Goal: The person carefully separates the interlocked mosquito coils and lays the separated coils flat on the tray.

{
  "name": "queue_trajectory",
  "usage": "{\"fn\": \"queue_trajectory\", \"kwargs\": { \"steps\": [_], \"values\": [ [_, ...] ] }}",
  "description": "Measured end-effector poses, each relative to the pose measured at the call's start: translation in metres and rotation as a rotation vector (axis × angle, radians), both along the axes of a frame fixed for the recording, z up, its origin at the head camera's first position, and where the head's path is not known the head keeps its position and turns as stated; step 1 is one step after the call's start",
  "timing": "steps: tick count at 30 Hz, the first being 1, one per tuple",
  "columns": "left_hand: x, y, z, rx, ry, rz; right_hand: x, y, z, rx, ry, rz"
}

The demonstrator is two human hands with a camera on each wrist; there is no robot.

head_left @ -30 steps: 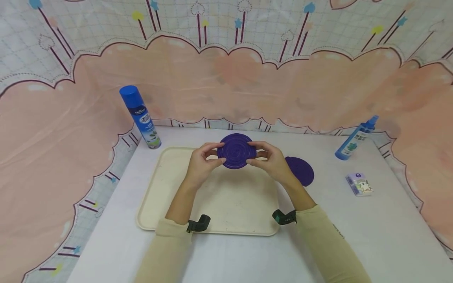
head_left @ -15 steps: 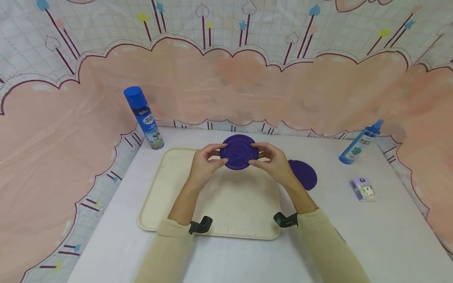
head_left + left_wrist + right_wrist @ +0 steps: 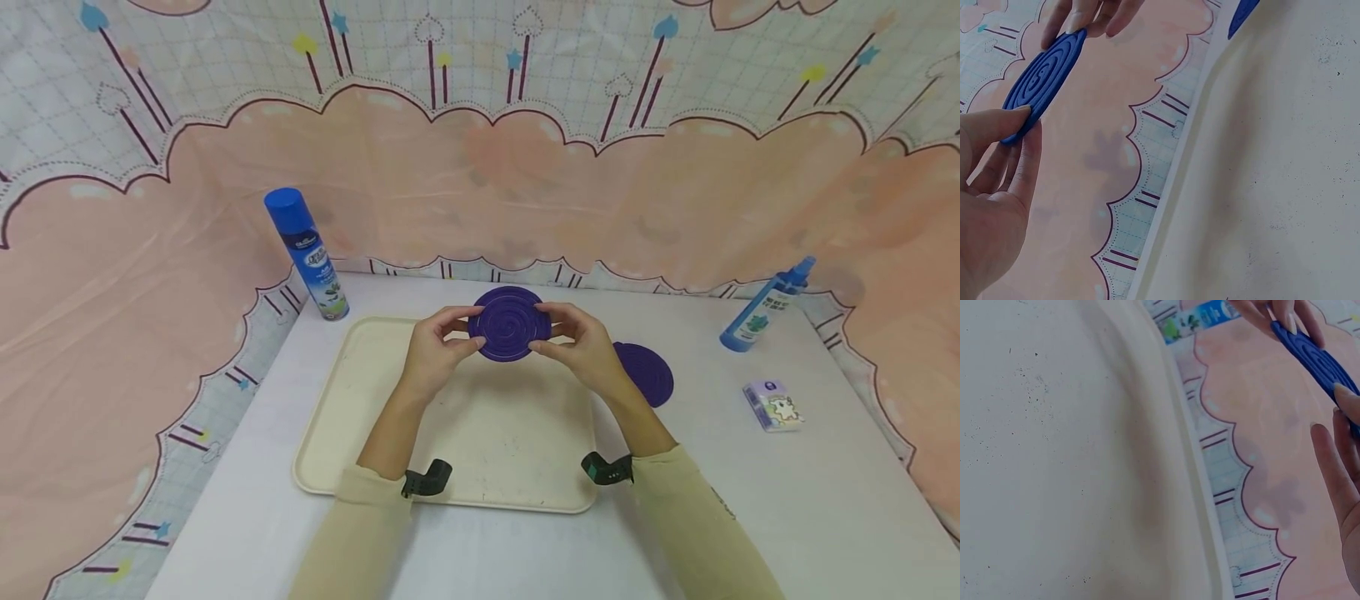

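Note:
A purple spiral mosquito coil (image 3: 510, 323) is held up above the back part of the cream tray (image 3: 360, 433), its grooved face toward the head camera. At its left edge, my left hand (image 3: 437, 350) pinches it with the thumb in front and fingers behind. My right hand (image 3: 583, 343) grips the opposite edge the same way. Seen from the left wrist, the coil (image 3: 1044, 81) is a thin tilted disc with raised rings. The right wrist view shows the coil (image 3: 1319, 359) partly cut off by the frame's edge. A second purple coil (image 3: 647, 375) lies on the table beside my right forearm.
A blue spray can (image 3: 315, 262) stands at the back left of the white table (image 3: 225, 517). At the back right is a blue spray bottle (image 3: 765, 307), with a small lilac box (image 3: 774, 407) lying in front of it. A patterned cloth (image 3: 465, 192) hangs behind.
Both hands keep holding the coil in much the same pose. The whole head view has shifted slightly, moving the scene a little right and down.

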State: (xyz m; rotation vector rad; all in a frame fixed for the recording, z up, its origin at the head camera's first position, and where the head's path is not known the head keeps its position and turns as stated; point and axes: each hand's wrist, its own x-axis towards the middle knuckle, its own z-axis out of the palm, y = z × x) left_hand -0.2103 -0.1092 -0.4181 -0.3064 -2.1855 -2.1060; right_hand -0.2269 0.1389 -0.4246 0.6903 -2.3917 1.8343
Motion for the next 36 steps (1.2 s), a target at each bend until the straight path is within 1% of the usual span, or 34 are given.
{"fn": "queue_trajectory", "kwargs": {
  "steps": [10,16,22,26,32,36],
  "values": [
    [-0.0001,0.0002,0.0004,-0.022,-0.015,0.001,0.0024,-0.0002,0.0033,-0.074,-0.07,0.017],
    [-0.0012,0.0,-0.0008,-0.007,-0.019,-0.004,0.0026,0.0021,0.0025,-0.078,-0.065,0.016],
    [-0.0009,0.0005,-0.0019,0.009,-0.036,-0.003,0.0023,0.0032,0.0005,-0.116,-0.076,0.022],
    [-0.0009,0.0011,-0.0026,0.016,-0.034,-0.005,0.0023,0.0036,0.0015,-0.127,-0.095,-0.005],
    [-0.0015,0.0031,-0.0039,0.018,-0.035,-0.006,0.0028,0.004,0.0018,-0.11,-0.118,-0.057],
    [-0.0022,0.0035,-0.0041,0.014,-0.048,-0.006,0.0017,0.0035,0.0006,-0.082,-0.076,-0.115]
  ]
}}
